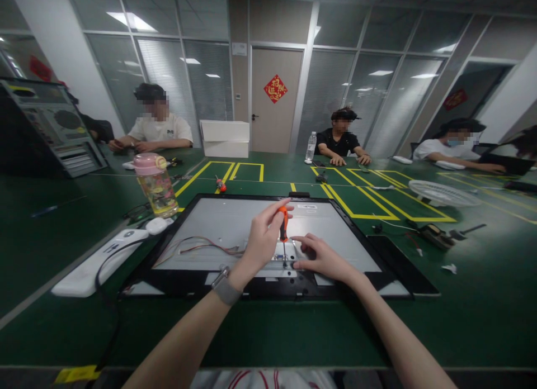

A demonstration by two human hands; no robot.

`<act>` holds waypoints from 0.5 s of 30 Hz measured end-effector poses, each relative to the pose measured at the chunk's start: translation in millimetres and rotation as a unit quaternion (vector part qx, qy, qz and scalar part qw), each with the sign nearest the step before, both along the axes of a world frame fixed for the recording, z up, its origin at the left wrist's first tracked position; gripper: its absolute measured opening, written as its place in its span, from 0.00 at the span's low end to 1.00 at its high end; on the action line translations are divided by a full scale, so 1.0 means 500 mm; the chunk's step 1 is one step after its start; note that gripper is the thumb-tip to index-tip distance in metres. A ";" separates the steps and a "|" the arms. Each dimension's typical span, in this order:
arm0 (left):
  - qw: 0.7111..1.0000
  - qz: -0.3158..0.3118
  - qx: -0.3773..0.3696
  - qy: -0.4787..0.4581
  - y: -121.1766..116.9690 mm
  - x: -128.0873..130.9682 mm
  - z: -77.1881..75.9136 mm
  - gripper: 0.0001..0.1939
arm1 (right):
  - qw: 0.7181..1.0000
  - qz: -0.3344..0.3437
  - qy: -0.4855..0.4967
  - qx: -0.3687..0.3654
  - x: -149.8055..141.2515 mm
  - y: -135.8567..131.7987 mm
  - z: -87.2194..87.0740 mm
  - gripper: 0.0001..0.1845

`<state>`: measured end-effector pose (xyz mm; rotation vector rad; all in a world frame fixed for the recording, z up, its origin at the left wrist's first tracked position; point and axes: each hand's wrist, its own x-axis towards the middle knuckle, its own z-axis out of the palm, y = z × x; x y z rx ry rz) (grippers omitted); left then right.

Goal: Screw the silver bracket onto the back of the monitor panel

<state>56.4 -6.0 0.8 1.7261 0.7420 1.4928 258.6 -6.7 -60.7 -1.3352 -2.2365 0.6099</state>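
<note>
My left hand (265, 232), with a watch on its wrist, is closed round the handle of an orange and black screwdriver (284, 227). The screwdriver stands nearly upright, its tip down at the metal bracket near the front edge of a flat display panel (235, 216). The panel lies on the table, grey metal side up, with a black frame. Close to the screwdriver's shaft is my right hand (321, 257), index finger and thumb spread apart; I see nothing held in it. Loose thin wires (205, 241) lie across the panel left of my left hand.
Left of the panel are a white power strip (100, 263) with a black cable and a pink-lidded bottle (157, 185). A black flat piece (400, 266) lies at its right. Beyond are a white box (225, 138), a white round frame (442, 193) and several people seated.
</note>
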 end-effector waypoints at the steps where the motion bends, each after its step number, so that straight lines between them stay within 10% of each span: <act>1: 1.000 -0.003 -0.009 -0.009 0.001 0.001 0.000 0.16 | 1.000 0.002 0.000 0.001 0.000 0.000 0.000 0.33; 15: 0.993 0.032 0.082 0.076 0.004 -0.005 0.006 0.15 | 1.000 -0.003 -0.007 0.000 0.002 0.000 -0.001 0.32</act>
